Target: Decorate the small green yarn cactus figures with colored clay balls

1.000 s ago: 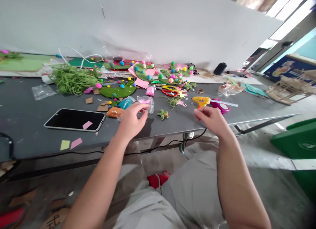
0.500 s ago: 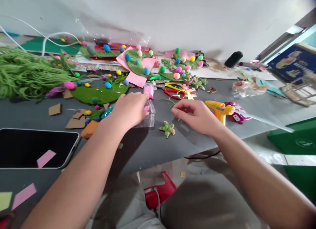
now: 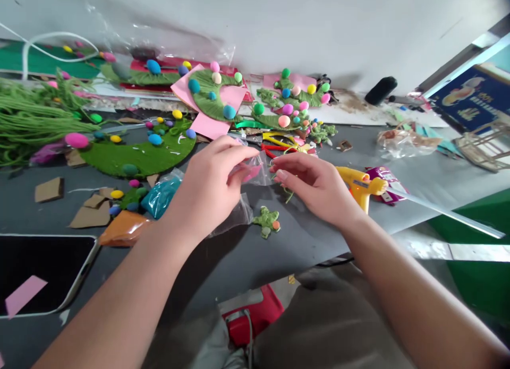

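My left hand [image 3: 213, 180] is closed on a small clear plastic bag [image 3: 262, 167] with something pink inside. My right hand [image 3: 321, 186] is just right of the bag, its fingers curved and a gap between thumb and fingertips. Whether it touches the bag's edge, I cannot tell. A thin green yarn strand [image 3: 289, 195] shows under the right fingers. Below, between the hands, lies a small green yarn star [image 3: 266, 220] with an orange and a grey-green pompom. Another clear bag [image 3: 239, 216] lies partly under my left hand.
To the right are a yellow glue gun [image 3: 360, 186] with a clear glue stick and a purple packet [image 3: 386, 180]. Scissors [image 3: 279, 140] and green yarn shapes with pompoms [image 3: 213, 101] lie behind. On the left are green yarn [image 3: 35, 111], a phone [image 3: 43, 257] and an orange bag [image 3: 125, 228].
My left hand has lifted the pink-filled bag off the table and moved it right, towards my right hand. My hands are closer together. The camera view has shifted slightly.
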